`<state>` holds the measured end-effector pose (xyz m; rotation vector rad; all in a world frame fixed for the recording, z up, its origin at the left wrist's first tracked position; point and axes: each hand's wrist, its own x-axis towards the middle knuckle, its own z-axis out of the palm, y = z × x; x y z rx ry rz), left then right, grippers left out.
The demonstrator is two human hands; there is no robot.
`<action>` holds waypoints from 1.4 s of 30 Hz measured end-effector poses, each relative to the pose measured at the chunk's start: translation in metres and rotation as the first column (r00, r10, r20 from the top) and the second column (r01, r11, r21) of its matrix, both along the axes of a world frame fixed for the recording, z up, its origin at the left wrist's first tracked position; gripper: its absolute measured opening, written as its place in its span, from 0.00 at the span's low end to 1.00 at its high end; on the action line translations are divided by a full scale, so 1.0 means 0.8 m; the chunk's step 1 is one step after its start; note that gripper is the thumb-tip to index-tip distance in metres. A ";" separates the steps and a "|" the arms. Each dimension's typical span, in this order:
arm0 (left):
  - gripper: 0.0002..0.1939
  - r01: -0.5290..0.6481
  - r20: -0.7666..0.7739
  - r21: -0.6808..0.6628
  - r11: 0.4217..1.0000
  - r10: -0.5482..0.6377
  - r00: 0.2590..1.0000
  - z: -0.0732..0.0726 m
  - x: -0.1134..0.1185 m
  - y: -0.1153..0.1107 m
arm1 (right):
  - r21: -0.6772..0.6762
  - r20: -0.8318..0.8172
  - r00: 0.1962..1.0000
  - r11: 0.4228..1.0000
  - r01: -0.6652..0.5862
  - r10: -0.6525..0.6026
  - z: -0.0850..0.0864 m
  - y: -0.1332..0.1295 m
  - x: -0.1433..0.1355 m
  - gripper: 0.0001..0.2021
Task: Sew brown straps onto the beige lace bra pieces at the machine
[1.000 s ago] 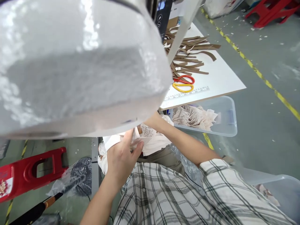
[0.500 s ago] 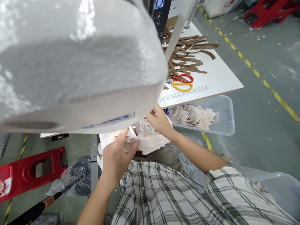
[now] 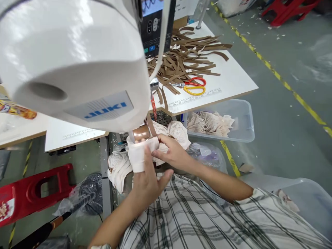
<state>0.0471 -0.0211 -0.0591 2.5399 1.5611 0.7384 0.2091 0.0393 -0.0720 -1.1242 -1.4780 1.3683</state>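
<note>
A sewing machine head [image 3: 109, 107] leans over a copper-coloured cylinder [image 3: 141, 133] with a white fabric band [image 3: 138, 155] at its near side. My right hand [image 3: 176, 154] pinches the band's right edge between thumb and fingers. Against the front of the band, my left hand [image 3: 147, 185] has its fingers stretched up and the thumb apart, without gripping. A brown strip [image 3: 151, 125] runs down beside the cylinder. Bunched white lace pieces [image 3: 178, 133] lie behind my right hand, and more white cloth [image 3: 120, 169] hangs left of the band.
Brown strips [image 3: 192, 64] and red-and-yellow scissors [image 3: 194, 86] lie on the white table [image 3: 233, 81]. Below its edge stands a clear bin [image 3: 245, 119] holding pale fabric pieces. A control panel [image 3: 155, 31] stands behind the machine. A red stool [image 3: 33, 190] is at left.
My view has shifted, uncovering the cylinder and band. My left hand has moved right and down, its fingers now straighter. My right hand has come lower, to the band's edge.
</note>
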 end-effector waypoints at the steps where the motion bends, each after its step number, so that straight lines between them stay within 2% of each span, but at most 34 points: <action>1: 0.58 0.047 0.020 -0.062 0.997 -0.046 0.999 0.000 0.003 -0.010 | -0.062 -0.038 0.999 0.998 -0.004 0.001 -0.001 -0.009 0.002 0.17; 3: 0.53 0.111 0.116 -0.314 0.943 -0.078 0.990 0.007 -0.001 -0.023 | -0.170 -0.136 0.989 0.985 0.037 -0.060 -0.001 -0.021 0.008 0.17; 5: 0.37 0.133 0.228 -0.539 0.832 -0.008 0.974 0.021 -0.014 -0.023 | -0.236 -0.215 0.968 0.969 0.078 -0.130 0.002 -0.027 0.016 0.18; 6: 0.27 0.130 0.266 -0.569 0.812 0.033 0.963 0.031 -0.021 -0.020 | -0.251 -0.239 0.964 0.967 0.055 -0.117 0.006 -0.027 0.020 0.17; 7: 0.20 0.125 0.296 -0.536 0.835 0.047 0.954 0.040 -0.027 -0.014 | -0.245 -0.254 0.965 0.969 -0.002 -0.062 0.010 -0.026 0.023 0.17; 9: 0.15 0.138 0.304 -0.310 0.941 -0.040 0.952 0.055 -0.033 -0.001 | -0.167 -0.229 0.959 0.964 -0.208 0.168 0.019 -0.022 0.025 0.16; 11: 0.16 0.208 0.191 -0.140 0.968 -0.179 0.965 0.059 -0.034 0.012 | -0.010 -0.067 0.909 0.910 -0.414 0.412 0.025 -0.018 0.021 0.14; 12: 0.15 0.230 0.115 -0.142 0.963 -0.214 0.970 0.056 -0.033 0.018 | 0.080 0.088 0.884 0.881 -0.466 0.460 0.025 -0.016 0.018 0.14; 13: 0.13 0.209 0.044 -0.193 0.959 -0.204 0.978 0.051 -0.032 0.024 | 0.171 0.274 0.860 0.858 -0.485 0.431 0.024 -0.015 0.015 0.13; 15: 0.17 0.072 -0.007 -0.381 0.922 -0.081 0.997 0.034 -0.034 0.035 | 0.354 0.592 0.782 0.810 -0.468 0.193 0.014 -0.013 0.008 0.14; 16: 0.20 0.022 0.043 -0.506 0.862 0.000 0.999 0.024 -0.037 0.039 | 0.432 0.677 0.734 0.777 -0.457 0.056 0.007 -0.012 0.006 0.14; 17: 0.23 0.022 0.141 -0.644 0.765 0.090 0.986 0.015 -0.039 0.043 | 0.493 0.715 0.697 0.743 -0.452 -0.051 -0.002 -0.010 0.004 0.15; 18: 0.23 0.090 0.263 -0.771 0.630 0.187 0.946 0.005 -0.042 0.046 | 0.542 0.723 0.680 0.708 -0.453 -0.119 -0.010 -0.009 0.003 0.14; 19: 0.22 0.208 0.384 -0.850 0.483 0.299 0.874 -0.003 -0.044 0.048 | 0.581 0.715 0.681 0.676 -0.454 -0.157 -0.018 -0.007 0.002 0.14; 20: 0.21 0.334 0.471 -0.870 0.362 0.417 0.777 -0.010 -0.046 0.049 | 0.612 0.696 0.695 0.653 -0.445 -0.178 -0.025 -0.005 0.002 0.13; 21: 0.20 0.429 0.517 -0.855 0.291 0.522 0.678 -0.015 -0.047 0.050 | 0.636 0.670 0.718 0.644 -0.426 -0.187 -0.030 -0.004 0.003 0.12; 22: 0.19 0.480 0.533 -0.836 0.267 0.604 0.592 -0.019 -0.047 0.049 | 0.650 0.639 0.745 0.652 -0.391 -0.190 -0.033 -0.004 0.004 0.11; 23: 0.17 0.492 0.545 -0.821 0.289 0.653 0.526 -0.021 -0.046 0.047 | 0.658 0.600 0.775 0.673 -0.337 -0.199 -0.034 -0.004 0.004 0.10; 25: 0.16 0.435 0.588 -0.803 0.407 0.659 0.469 -0.021 -0.044 0.042 | 0.666 0.508 0.824 0.721 -0.191 -0.251 -0.032 -0.007 0.003 0.11; 27: 0.16 0.347 0.620 -0.781 0.518 0.582 0.526 -0.017 -0.042 0.037 | 0.660 0.455 0.843 0.744 -0.103 -0.287 -0.029 -0.011 0.000 0.12; 29: 0.17 0.259 0.606 -0.757 0.599 0.496 0.622 -0.012 -0.041 0.034 | 0.626 0.461 0.855 0.770 -0.123 -0.238 -0.027 -0.014 -0.007 0.12; 32: 0.16 0.148 0.538 -0.727 0.670 0.423 0.728 -0.006 -0.040 0.031 | 0.543 0.503 0.853 0.820 -0.183 -0.142 -0.028 -0.014 -0.016 0.11; 35: 0.16 0.065 0.468 -0.674 0.736 0.357 0.808 -0.005 -0.041 0.031 | 0.523 0.515 0.849 0.828 -0.200 -0.120 -0.029 -0.009 -0.018 0.12; 39: 0.15 0.027 0.385 -0.619 0.785 0.273 0.882 -0.007 -0.043 0.031 | 0.564 0.549 0.834 0.761 -0.321 -0.055 -0.029 -0.001 -0.012 0.12; 42: 0.14 0.043 0.379 -0.613 0.789 0.246 0.892 -0.008 -0.042 0.032 | 0.600 0.578 0.813 0.712 -0.365 -0.070 -0.030 0.001 -0.006 0.09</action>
